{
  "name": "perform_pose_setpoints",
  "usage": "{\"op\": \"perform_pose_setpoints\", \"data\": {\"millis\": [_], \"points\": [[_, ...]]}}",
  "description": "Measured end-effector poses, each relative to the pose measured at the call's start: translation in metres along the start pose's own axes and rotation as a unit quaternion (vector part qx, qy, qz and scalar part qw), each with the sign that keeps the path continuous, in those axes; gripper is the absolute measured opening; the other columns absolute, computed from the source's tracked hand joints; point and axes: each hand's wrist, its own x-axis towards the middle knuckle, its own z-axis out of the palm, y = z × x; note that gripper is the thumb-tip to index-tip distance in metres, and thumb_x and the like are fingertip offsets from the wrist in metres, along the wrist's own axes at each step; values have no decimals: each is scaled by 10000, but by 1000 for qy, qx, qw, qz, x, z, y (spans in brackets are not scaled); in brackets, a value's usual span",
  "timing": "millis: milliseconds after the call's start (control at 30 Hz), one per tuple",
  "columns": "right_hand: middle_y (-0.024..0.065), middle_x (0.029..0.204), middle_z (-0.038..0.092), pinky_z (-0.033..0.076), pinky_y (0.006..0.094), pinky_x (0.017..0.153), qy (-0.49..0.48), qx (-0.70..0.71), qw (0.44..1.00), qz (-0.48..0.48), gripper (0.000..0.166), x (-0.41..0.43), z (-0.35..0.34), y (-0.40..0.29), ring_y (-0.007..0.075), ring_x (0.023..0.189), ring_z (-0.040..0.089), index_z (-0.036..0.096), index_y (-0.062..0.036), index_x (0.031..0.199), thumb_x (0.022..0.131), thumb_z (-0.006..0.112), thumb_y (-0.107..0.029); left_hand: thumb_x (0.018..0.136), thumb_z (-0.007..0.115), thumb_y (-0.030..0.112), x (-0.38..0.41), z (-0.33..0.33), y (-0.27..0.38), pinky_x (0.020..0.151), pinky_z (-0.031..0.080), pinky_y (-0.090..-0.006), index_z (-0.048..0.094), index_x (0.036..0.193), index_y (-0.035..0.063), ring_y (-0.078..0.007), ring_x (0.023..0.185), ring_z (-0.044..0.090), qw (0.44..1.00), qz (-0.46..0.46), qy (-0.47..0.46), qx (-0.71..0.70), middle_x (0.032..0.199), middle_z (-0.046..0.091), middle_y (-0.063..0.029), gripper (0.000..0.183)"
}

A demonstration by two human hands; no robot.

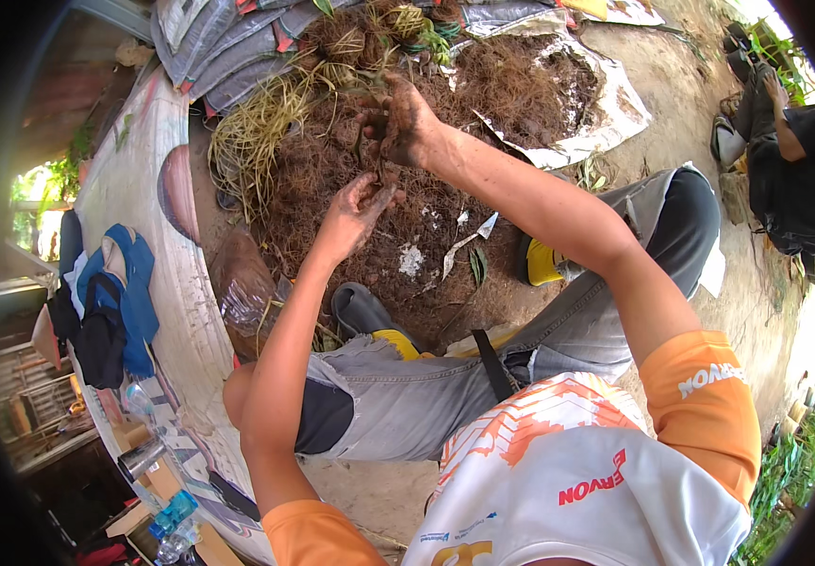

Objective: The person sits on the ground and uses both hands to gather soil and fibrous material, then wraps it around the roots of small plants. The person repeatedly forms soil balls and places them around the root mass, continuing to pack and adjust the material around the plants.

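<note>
My right hand (pixel 407 120), dark with soil, is raised over a heap of brown coconut-like fibre (pixel 322 184). Its fingers curl around a small plant (pixel 359 147) with a narrow green leaf. Just below it, my left hand (pixel 359 216) pinches the lower, dark part of the same plant between thumb and fingers. Both hands are close together, and the fingers hide much of what they hold. Scraps of white sheeting (pixel 465 244) and a loose green leaf (pixel 478 265) lie on the fibre nearer my feet.
Beyond the heap, grey sacks (pixel 230 53) are stacked beside dry yellowish strands (pixel 259 134). More fibre lies on a white sheet (pixel 620 120). A clear plastic bag (pixel 245 283) stands left, near a pale board (pixel 142 184) with clothing (pixel 124 297). Another person (pixel 796 163) sits at right.
</note>
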Motion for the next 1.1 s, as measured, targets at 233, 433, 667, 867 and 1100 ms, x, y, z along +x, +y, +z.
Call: {"op": "perform_pose_setpoints", "data": {"millis": [233,433,667,867,1100], "points": [[120,1094,571,384,468,883,-17,-228,960,-163,787,24,-17,-29,253,990,534,501,-74,1232,800,402,-724,907,566,243,1,-27,-1,656,554,-293,537,1139,28,-190,783,664,954,46,55,-290,1011,643,-122,318],[176,1009,610,471,325,773,251,-493,798,-241,605,108,-173,10,252,885,591,484,21,1225,837,572,-434,882,602,244,2,-54,0,738,576,-344,519,1147,26,-262,875,658,903,34,108,-415,1056,600,-101,353],[191,1477,168,273,539,1048,175,-773,608,-45,854,92,-259,118,386,1334,237,218,-85,1414,773,634,-467,846,651,240,4,-71,-6,748,581,-340,544,1130,30,-248,858,662,887,27,136,-440,931,607,-57,369],[177,1490,124,249,542,1064,287,-760,580,-54,910,101,-225,94,384,1343,214,166,-102,1428,755,681,-433,850,648,237,-6,-75,-10,761,570,-332,540,1124,38,-249,875,655,893,0,158,-421,937,601,-54,355],[193,1445,221,330,464,1044,218,-772,597,-8,921,112,-226,84,378,1325,255,195,-91,1420,740,693,-461,856,640,224,-19,-77,-28,743,568,-334,562,1098,47,-242,841,662,886,-33,191,-420,916,606,-52,310]]}}
